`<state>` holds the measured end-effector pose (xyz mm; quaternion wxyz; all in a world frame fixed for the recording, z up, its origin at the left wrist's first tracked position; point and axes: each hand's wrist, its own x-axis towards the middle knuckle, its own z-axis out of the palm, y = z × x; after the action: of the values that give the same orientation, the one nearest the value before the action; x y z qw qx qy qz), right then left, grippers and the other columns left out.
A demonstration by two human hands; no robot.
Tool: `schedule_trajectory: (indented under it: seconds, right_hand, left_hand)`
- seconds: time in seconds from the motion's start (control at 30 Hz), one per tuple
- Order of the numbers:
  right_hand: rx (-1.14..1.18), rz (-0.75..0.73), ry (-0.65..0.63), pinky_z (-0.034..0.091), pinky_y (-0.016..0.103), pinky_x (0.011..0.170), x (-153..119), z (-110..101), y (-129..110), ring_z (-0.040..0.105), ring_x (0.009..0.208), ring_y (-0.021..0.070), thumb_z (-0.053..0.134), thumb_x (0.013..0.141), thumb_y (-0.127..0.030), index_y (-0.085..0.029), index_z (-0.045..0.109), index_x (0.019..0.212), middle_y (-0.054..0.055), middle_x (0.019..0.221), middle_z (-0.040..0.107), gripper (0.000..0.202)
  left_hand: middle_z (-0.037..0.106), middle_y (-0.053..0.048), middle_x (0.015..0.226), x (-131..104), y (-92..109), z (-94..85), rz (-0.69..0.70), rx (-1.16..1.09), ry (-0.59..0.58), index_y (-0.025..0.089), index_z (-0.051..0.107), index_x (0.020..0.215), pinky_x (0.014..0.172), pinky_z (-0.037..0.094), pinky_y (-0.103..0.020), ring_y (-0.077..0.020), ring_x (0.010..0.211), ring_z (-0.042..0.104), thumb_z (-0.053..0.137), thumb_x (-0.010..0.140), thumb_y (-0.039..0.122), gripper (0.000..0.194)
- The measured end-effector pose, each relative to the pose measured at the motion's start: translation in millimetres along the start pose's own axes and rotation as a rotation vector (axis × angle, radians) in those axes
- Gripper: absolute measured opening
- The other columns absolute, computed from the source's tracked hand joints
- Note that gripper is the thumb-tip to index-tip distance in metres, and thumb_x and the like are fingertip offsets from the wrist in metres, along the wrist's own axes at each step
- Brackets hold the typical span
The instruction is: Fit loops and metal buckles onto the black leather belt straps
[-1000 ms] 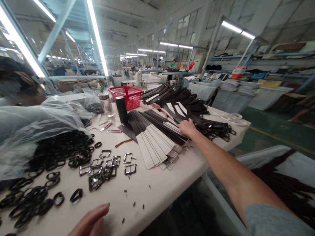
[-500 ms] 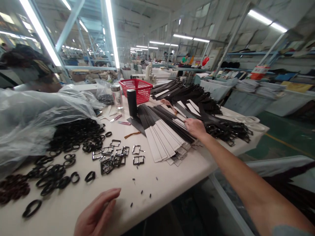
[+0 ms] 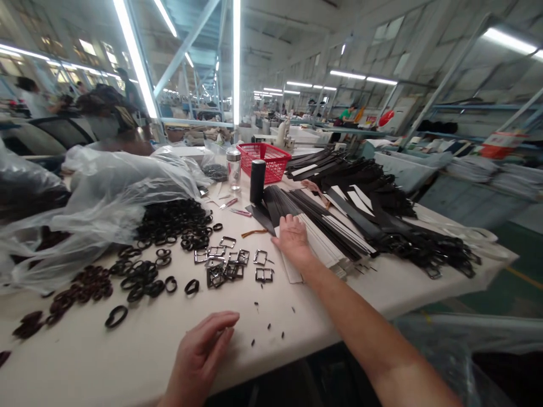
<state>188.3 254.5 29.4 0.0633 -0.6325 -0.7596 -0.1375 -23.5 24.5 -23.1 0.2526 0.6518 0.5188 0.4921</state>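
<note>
At the centre of the frame the right hand [image 3: 293, 236] lies over the fanned strips [image 3: 326, 244], dark at the far ends and white at the near ones; its fingers bend down onto the left side of the fan, though I cannot tell whether the grip is clamped on a strip or only rests there; the left hand [image 3: 206, 347], at the lower centre, has its thumb and fingers a little apart with nothing between them, near the front edge of the worktop [image 3: 106, 367]; small black bits [image 3: 268, 326] lie just to its right.

Above the left hand is a cluster of metal buckles [image 3: 216, 276], some overlapping; to their left, black loops [image 3: 173, 220] spill beside a clear plastic bag [image 3: 131, 178], with brownish-red loops [image 3: 93, 285] at the lower left; behind the fan, near the upper centre, a black bottle [image 3: 258, 181] stands upright between a glass jar [image 3: 233, 175] and a red basket [image 3: 275, 164]; two snips [image 3: 229, 204] lie in front of the jar; to the right of the fan, dark straps [image 3: 394, 237] are heaped, with buckles at their near ends.
</note>
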Motion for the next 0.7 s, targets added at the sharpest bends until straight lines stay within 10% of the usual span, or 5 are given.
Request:
schedule_trajectory:
  seconds: [0.2,0.7]
  right_hand:
    - [-0.037,0.068,-0.049,0.050,0.037,0.081,8,2,-9,0.058,0.107,0.0297,0.058,0.091,-0.016,-0.006,0.062,0.114,0.024,0.118,0.061,0.025]
    - [0.143,0.189,-0.146,0.057,0.039,0.084,4,-2,17,0.067,0.094,0.0185,0.057,0.099,-0.037,-0.016,0.065,0.111,0.007,0.107,0.069,0.026]
  left_hand:
    - [0.078,-0.007,0.099,2,3,0.7,0.011,-0.032,0.008,0.026,0.078,0.097,0.083,0.061,-0.028,-0.0210,0.092,0.074,0.059,0.091,0.032,0.020]
    - [0.077,-0.008,0.099,2,4,1.5,-0.006,-0.073,0.005,0.024,0.078,0.097,0.084,0.060,-0.030,-0.0212,0.093,0.074,0.060,0.090,0.029,0.020]
